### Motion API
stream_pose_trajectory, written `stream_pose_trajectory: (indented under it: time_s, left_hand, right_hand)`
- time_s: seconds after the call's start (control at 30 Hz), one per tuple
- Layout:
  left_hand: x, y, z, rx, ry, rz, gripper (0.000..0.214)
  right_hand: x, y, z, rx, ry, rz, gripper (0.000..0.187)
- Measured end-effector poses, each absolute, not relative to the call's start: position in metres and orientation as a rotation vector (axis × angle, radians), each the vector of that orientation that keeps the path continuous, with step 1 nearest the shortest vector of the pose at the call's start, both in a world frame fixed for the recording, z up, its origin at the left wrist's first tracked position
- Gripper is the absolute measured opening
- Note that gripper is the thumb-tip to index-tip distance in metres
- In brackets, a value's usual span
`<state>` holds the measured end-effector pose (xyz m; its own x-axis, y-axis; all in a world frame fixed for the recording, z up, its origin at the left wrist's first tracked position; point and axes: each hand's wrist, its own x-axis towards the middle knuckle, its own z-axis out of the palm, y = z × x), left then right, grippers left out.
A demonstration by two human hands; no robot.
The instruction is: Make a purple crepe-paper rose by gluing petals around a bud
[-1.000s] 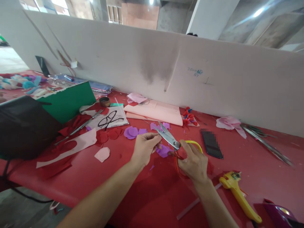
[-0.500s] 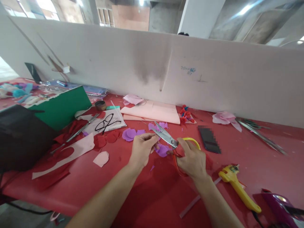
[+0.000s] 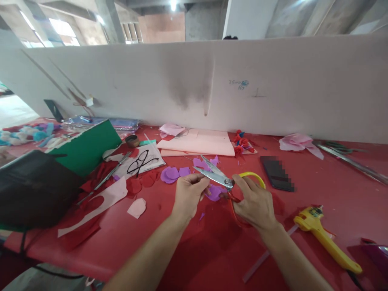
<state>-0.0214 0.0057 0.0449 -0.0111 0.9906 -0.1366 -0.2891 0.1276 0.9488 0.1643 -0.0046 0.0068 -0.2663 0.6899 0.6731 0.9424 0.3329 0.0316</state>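
My right hand (image 3: 256,202) has its fingers in the handles of a pair of scissors (image 3: 216,176), one handle yellow and the other red-orange. The blades point left and stand apart. At the blades' lower side, my left hand (image 3: 189,194) is closed in a pinch, its fingertips at the edge of a purple petal-shaped piece (image 3: 216,193). The fingers partly cover that piece. Behind the blades lie more purple scraps (image 3: 201,163). Left of them is a small pile of rounded purple cutouts (image 3: 172,173), beside red cutouts (image 3: 133,186).
A yellow glue gun (image 3: 327,238) and a dark phone (image 3: 276,173) lie on the right. Folded pink sheets (image 3: 197,143) rest before the white partition (image 3: 136,81). Leftward are tweezers (image 3: 113,171), black-framed glasses (image 3: 142,162), a green board (image 3: 91,147) and a black bag (image 3: 33,190).
The view has shifted a little, so the table's things appear farther right. Both hands and the scissors keep nearly the same pose, blades still apart.
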Motion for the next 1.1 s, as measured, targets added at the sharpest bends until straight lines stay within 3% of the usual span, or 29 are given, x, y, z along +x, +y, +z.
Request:
stream_pose_trajectory:
  time_s: [0.1, 0.33, 0.57, 0.73, 1.1]
  left_hand:
    - [-0.022, 0.007, 0.046, 0.849, 1.064, 1.253, 0.014]
    - [-0.023, 0.010, 0.046, 0.777, 1.042, 1.301, 0.014]
    - [-0.024, 0.018, 0.034, 0.754, 1.012, 1.369, 0.019]
    - [-0.028, 0.023, 0.033, 0.552, 0.999, 1.331, 0.025]
    - [-0.026, 0.021, 0.037, 0.641, 1.114, 1.454, 0.017]
  right_hand:
    - [0.163, -0.005, 0.006, -1.414, -2.033, -0.603, 0.037]
    - [0.161, -0.011, 0.008, -1.444, -1.997, -0.630, 0.025]
    - [0.176, -0.009, 0.011, -1.788, -1.660, -0.115, 0.035]
    - [0.180, -0.007, 0.012, -1.783, -1.531, 0.054, 0.040]
    - [0.174, -0.011, 0.011, -1.675, -1.720, -0.112, 0.036]
